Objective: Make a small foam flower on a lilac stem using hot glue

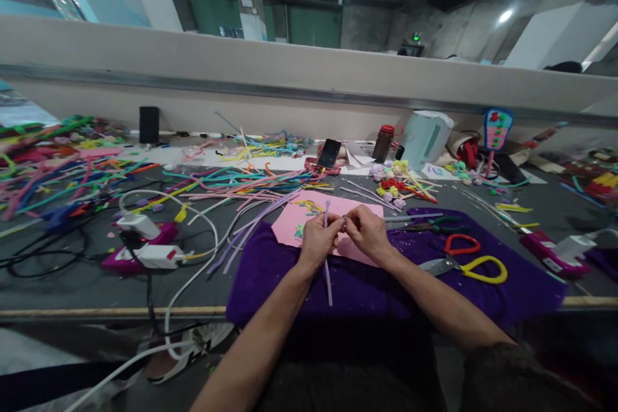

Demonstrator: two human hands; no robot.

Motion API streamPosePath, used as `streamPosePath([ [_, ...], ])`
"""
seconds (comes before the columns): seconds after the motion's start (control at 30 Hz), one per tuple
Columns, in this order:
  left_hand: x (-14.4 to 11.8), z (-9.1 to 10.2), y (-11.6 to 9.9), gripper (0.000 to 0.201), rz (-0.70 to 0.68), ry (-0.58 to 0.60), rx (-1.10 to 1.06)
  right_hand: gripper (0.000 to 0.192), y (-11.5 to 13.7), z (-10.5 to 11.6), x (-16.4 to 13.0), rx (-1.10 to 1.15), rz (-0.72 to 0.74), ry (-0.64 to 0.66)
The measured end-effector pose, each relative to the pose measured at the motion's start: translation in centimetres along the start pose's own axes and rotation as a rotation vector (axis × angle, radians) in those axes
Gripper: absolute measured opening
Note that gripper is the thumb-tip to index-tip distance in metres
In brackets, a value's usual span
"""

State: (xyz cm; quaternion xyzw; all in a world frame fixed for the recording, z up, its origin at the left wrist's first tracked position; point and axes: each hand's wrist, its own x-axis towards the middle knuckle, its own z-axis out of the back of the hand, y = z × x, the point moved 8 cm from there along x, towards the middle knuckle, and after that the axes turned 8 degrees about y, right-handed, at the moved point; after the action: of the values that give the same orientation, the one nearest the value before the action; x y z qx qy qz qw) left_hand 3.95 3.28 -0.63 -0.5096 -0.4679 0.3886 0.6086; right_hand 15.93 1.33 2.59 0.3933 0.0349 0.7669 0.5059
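Dim overhead light, sharp centre, bowed edges.

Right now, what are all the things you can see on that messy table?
pipe cleaner: one, lilac, pinched between both hands, tail hanging toward the table edge
pink sheet: one, pink, under the hands
purple cloth: one, purple, at the near table edge
scissors: one pair, a red and a yellow handle, on the cloth at right
loose pipe cleaners: too many to count, mixed colours, across the left and middle
phone: one, black, propped at the back
kettle: one, pale, back right
bottle: one, dark with red lid, beside the kettle
white cable: one, white, looping at left
left hand: one, gripping the pipe cleaner
right hand: one, gripping it too
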Motion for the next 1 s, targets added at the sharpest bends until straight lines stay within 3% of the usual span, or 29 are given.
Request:
streamPosePath([
  [0.13, 0.1, -0.1, 0.2, 0.025, 0.039, 0.003, -0.067, 0.008, 0.1, 0.1, 0.1, 0.008, 0.013, -0.011],
  [0.3, 0.3, -1.5, 1.7, 0.032, 0.186, 0.154, -0.262, 0.011, 0.3, 0.5, 0.2, 0.182, 0.037, 0.013],
  [0.37, 0.3, -1.5, 1.9, 0.031, 0.196, 0.159, -0.305, 0.014, 0.2, 0.5, 0.3, 0.269, 0.036, 0.043],
  [0.53, 0.3, -1.3, 1.9, 0.029, 0.217, 0.14, -0.321, 0.026, -1.7, -0.8, 0.5, 0.637, -0.154, 0.174],
  [0.67, 0.1, -1.3, 1.6, 0.026, 0.22, 0.135, -0.284, 0.028, -3.0, -1.8, 0.2, 0.804, -0.321, 0.246],
  [1.0, -0.1, -1.4, 1.4, 0.025, 0.19, 0.146, -0.192, 0.014, -2.6, -1.7, 0.2, 0.815, -0.315, 0.292],
])
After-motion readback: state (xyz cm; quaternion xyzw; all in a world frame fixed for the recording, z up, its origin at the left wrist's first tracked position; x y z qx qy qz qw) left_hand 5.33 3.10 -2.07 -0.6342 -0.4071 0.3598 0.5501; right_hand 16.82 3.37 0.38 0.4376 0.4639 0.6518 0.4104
